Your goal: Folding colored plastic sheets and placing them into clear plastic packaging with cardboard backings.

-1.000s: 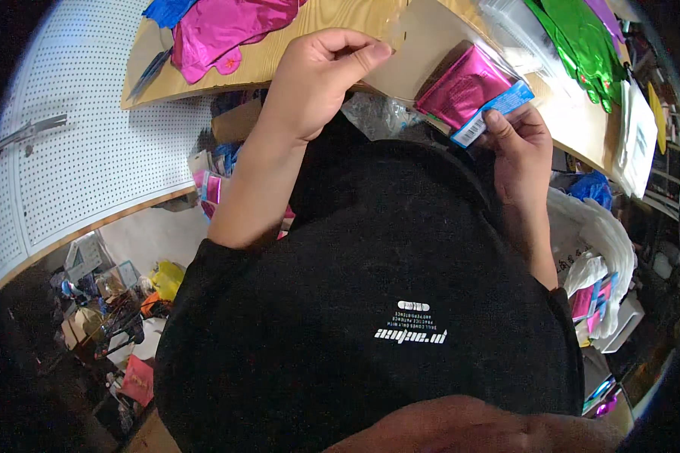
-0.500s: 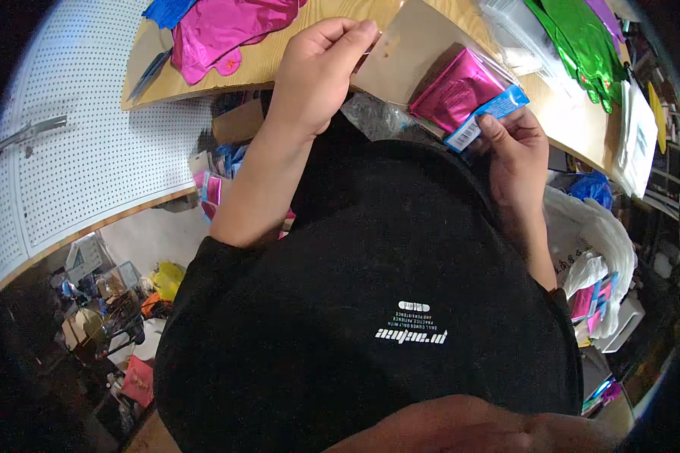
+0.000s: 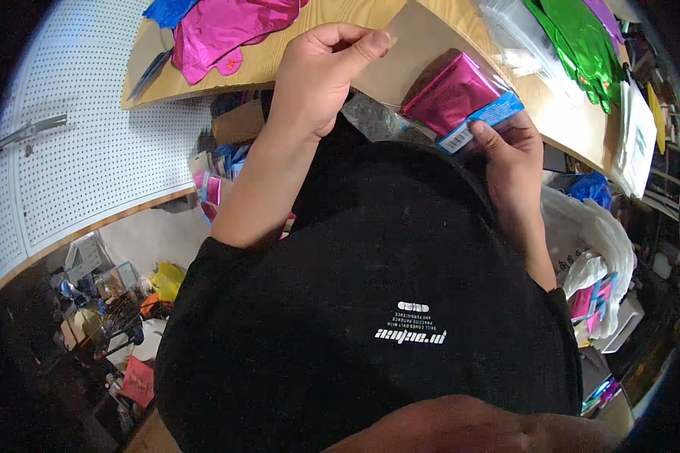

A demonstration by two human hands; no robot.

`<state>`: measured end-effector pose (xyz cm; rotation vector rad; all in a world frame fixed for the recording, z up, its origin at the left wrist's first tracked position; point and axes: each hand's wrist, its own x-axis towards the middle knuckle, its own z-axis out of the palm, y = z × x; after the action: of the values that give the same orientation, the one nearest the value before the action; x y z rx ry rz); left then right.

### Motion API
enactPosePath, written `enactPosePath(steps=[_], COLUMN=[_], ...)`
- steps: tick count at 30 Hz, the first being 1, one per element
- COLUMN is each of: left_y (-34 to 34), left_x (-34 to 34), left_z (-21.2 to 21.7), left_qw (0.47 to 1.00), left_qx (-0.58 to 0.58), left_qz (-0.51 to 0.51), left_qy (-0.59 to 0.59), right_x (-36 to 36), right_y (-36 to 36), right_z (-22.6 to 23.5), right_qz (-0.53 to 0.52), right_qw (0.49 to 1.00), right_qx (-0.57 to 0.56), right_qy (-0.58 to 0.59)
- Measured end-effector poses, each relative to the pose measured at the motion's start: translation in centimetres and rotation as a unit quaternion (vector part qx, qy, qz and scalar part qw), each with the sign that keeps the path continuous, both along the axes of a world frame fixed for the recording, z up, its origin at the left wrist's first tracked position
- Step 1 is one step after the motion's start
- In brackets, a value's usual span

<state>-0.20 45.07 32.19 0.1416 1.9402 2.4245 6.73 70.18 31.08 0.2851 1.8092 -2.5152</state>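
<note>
My right hand (image 3: 512, 155) grips a clear packet by its lower right corner, the thumb lying over a blue card strip (image 3: 491, 121) with a barcode. Inside the packet shows folded, shiny magenta foil (image 3: 453, 94). To the left, my left hand (image 3: 325, 72) is closed in a pinch, thumb against forefinger. Its fingertips are at the left edge of a flat brown sheet (image 3: 408, 49) on the table's near edge. What they pinch is too small to make out. The packet overlaps the sheet's lower right part.
Flat magenta foil balloons (image 3: 234, 34) and a blue piece (image 3: 170, 11) lie at the table's (image 3: 340, 9) far left. Clear plastic sleeves (image 3: 517, 34) and green foil (image 3: 570, 45) lie to the right. A white plastic bag (image 3: 597, 234) stands lower right; a white pegboard (image 3: 106, 151) is at left.
My left fingertips have moved slightly right along the brown sheet. The packet in my right hand has shifted a little left and tilted slightly.
</note>
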Motion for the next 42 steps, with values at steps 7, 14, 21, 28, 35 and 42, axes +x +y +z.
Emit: enactPosePath(steps=[7, 14, 21, 28, 35, 42], left_y=[-0.5, -0.6, -0.3, 0.6, -0.6, -2.0], left_x=[0.7, 0.7, 1.2, 1.1, 0.2, -2.4], left_z=[0.5, 0.6, 1.0, 0.8, 0.7, 0.2], left_qw=[0.998, 0.994, 0.999, 1.0, 0.997, 0.872], left_qx=[-0.027, -0.109, -0.014, 0.013, -0.046, -0.426], left_qz=[-0.044, -0.019, -0.036, -0.019, 0.033, 0.19], left_qy=[-0.029, 0.018, -0.017, -0.016, -0.053, 0.151], right_x=[-0.2, -0.1, -0.1, -0.2, -1.6, -2.7], right_y=[1.6, 1.6, 1.6, 0.7, 0.8, -0.5], right_z=[-1.1, -1.3, -1.8, -1.0, 0.2, 3.0], right_qz=[0.018, 0.05, 0.027, 0.021, 0.092, 0.049], right_qw=[1.0, 0.999, 1.0, 1.0, 0.993, 0.949], right_qx=[-0.009, 0.007, -0.011, 0.0, -0.062, 0.298], right_qy=[0.013, 0.001, -0.003, 0.005, 0.038, 0.086])
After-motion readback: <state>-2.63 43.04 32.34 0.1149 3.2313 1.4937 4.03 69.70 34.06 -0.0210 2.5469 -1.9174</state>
